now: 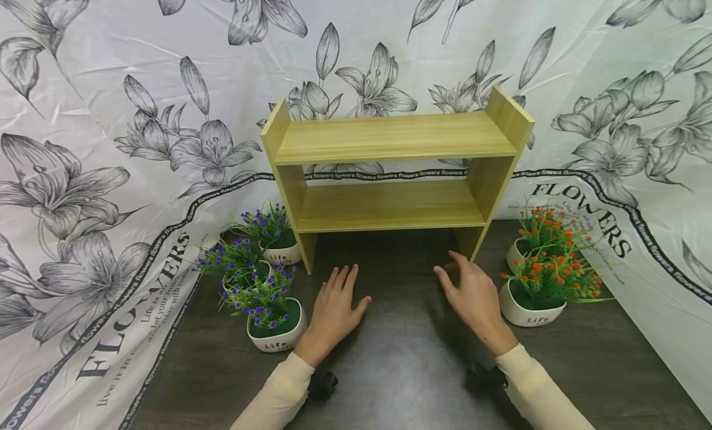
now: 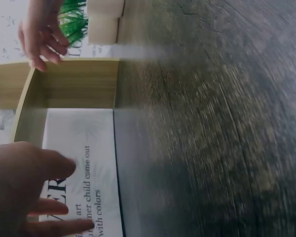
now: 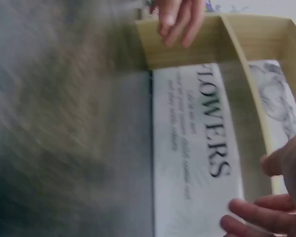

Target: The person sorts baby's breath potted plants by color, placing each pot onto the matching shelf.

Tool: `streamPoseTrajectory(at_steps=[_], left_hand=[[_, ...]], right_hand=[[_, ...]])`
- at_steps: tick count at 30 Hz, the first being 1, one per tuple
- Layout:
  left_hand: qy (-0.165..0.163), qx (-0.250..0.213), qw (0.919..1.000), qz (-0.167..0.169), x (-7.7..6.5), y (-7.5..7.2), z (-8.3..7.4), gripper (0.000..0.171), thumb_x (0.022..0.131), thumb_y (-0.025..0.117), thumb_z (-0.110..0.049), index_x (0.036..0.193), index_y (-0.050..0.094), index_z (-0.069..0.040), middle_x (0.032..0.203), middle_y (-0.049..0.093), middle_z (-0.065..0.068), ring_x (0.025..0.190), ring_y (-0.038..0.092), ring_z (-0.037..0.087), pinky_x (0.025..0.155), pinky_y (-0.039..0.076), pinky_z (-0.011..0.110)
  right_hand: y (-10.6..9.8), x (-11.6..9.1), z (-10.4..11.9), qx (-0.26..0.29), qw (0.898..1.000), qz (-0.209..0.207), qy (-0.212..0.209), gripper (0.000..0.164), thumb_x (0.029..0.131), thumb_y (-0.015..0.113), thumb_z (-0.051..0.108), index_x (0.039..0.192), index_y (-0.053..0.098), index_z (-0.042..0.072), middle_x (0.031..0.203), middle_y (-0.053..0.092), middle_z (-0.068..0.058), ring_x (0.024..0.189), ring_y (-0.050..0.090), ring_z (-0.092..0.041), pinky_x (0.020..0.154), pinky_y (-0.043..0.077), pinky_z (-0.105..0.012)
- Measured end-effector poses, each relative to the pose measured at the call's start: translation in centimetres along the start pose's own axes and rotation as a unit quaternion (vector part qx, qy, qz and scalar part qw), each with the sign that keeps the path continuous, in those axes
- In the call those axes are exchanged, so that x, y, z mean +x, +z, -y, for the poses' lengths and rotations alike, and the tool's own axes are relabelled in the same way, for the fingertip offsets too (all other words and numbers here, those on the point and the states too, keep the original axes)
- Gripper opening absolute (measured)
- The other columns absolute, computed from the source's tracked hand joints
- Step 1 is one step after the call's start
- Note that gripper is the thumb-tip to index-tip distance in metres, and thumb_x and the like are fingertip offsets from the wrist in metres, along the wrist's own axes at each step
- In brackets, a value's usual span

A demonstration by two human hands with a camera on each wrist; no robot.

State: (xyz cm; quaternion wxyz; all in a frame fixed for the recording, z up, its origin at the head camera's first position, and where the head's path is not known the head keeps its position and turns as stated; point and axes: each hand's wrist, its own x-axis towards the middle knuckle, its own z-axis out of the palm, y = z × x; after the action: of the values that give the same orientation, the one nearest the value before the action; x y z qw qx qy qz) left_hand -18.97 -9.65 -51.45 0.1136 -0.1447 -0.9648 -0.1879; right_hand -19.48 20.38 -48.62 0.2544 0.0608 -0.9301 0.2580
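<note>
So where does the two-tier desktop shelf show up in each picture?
Head: two-tier desktop shelf upright, near the middle.
Left wrist: shelf turned sideways, left side, cropped.
Right wrist: shelf turned sideways, right side, cropped.
Shared landmark: lettered fabric backdrop behind it.

"Life" on white pot (image 1: 278, 343) just left of left hand (image 1: 335, 309); "Life" also on pot (image 1: 533, 316) right of right hand (image 1: 473, 294). Beyond both hands, cloth (image 1: 311, 65): "FLOWERS", "child come out", "with colors"; black band (image 1: 389, 176) repeats "flowers".
</note>
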Motion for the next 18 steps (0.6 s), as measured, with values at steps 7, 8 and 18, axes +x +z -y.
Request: streamPoseTrajectory(at_steps=[7, 8, 18], left_hand=[[0.029, -0.036, 0.994, -0.099, 0.2, -0.4, 0.2, 0.037, 0.099, 0.078, -0.024, 0.133, 0.073, -0.009, 0.115, 0.078, 0.009, 0.099, 0.076, 0.03, 0.074, 0.064, 0.05], [0.033, -0.039, 0.9929, -0.107, 0.2, -0.5, 0.2, 0.033, 0.099, 0.078, -0.022, 0.129, 0.075, -0.01, 0.112, 0.079, 0.007, 0.096, 0.076, 0.028, 0.072, 0.063, 0.049], [0.043, -0.096, 0.9868, -0.123, -0.6, -2.7, 0.6, 0.017, 0.098, 0.077, -0.015, 0.114, 0.08, -0.016, 0.102, 0.081, -0.001, 0.086, 0.078, 0.019, 0.07, 0.062, 0.043]], right_hand=[[-3.1, 3.3, -1.0, 0.061, 0.988, -0.144, -0.004, 0.021, 0.099, 0.075, 0.011, 0.115, 0.073, -0.002, 0.096, 0.075, -0.016, 0.08, 0.074, -0.033, 0.07, 0.055, -0.035], [-3.5, 3.7, -1.1, 0.067, 0.985, -0.156, 0.0, 0.02, 0.099, 0.075, 0.01, 0.114, 0.072, -0.002, 0.098, 0.074, -0.018, 0.081, 0.073, -0.033, 0.07, 0.054, -0.032], [-6.9, 7.4, -1.6, 0.104, 0.987, -0.093, 0.079, 0.06, 0.108, 0.066, 0.025, 0.154, 0.042, -0.004, 0.148, 0.051, -0.032, 0.135, 0.055, -0.05, 0.111, 0.048, -0.063]])
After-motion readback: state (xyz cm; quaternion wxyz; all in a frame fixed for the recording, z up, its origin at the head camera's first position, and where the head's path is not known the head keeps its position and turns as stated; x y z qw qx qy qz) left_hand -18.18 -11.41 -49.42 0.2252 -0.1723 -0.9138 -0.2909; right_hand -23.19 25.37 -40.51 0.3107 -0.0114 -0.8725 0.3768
